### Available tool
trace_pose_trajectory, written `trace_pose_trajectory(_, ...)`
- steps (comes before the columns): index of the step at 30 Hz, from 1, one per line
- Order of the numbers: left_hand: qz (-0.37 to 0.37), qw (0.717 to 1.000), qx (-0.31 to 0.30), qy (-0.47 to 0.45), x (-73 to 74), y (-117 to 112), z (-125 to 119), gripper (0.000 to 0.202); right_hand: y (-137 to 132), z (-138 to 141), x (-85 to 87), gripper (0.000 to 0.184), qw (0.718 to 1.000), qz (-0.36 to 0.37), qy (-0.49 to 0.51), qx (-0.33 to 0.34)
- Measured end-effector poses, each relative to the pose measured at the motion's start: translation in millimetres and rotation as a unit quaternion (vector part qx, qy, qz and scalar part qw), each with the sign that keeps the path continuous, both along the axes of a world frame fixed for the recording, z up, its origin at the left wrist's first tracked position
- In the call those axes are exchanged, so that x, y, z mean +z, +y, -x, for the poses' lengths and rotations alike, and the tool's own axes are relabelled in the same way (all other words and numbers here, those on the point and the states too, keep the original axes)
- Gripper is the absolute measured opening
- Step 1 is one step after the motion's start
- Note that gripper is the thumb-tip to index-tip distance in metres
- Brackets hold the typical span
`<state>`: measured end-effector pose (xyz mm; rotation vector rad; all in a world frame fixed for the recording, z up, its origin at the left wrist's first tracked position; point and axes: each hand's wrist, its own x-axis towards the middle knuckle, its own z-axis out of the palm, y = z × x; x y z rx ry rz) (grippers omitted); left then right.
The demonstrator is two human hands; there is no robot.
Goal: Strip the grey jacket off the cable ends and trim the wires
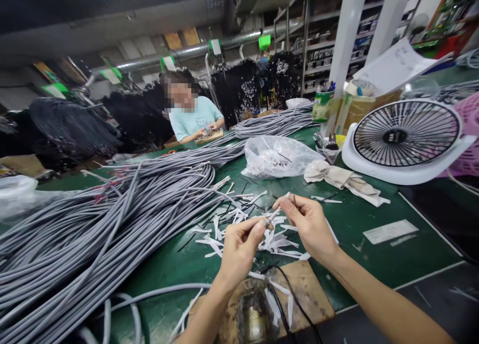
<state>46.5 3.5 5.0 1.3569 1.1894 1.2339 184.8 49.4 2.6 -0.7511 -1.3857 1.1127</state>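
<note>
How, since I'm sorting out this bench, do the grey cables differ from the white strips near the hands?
Shape: the grey cables look round and long, while the white strips look flat and short.
Arrangement: the grey cables lie heaped in large bundles; the white strips are scattered loosely at many angles.
Shared: both lie at least partly on the green table.

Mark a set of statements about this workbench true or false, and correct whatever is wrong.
1. The left hand and right hand pinch a thin pale strand. True.
2. The fan stands left of the gray cables. False: it stands to their right.
3. White strips lie on the green table. True.
4. The co-worker's shirt is red. False: it is light blue.
</note>
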Motion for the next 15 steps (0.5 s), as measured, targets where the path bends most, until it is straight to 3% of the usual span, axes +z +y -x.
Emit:
trace_pose_trajectory(7, 0.025, 0.996, 0.018, -0.083, 1.6, 0, 0, 0.033, -8, -2, -0.2, 0.021, 0.978, -0.1, -0.144, -0.116)
trace_pose_trajectory(12, -0.003, 0.996, 0.054, -0.07, 0.4, 1, 3, 0.03, -13, 1, -4.8, 0.017, 0.928, -0.24, -0.225, -0.176)
trace_pose_trajectory(15, -0.014, 0.997, 0.063, -0.049, -1.2, 1, 3, 0.03, -13, 3, -6.1, 0.017, 0.915, -0.264, -0.245, -0.181)
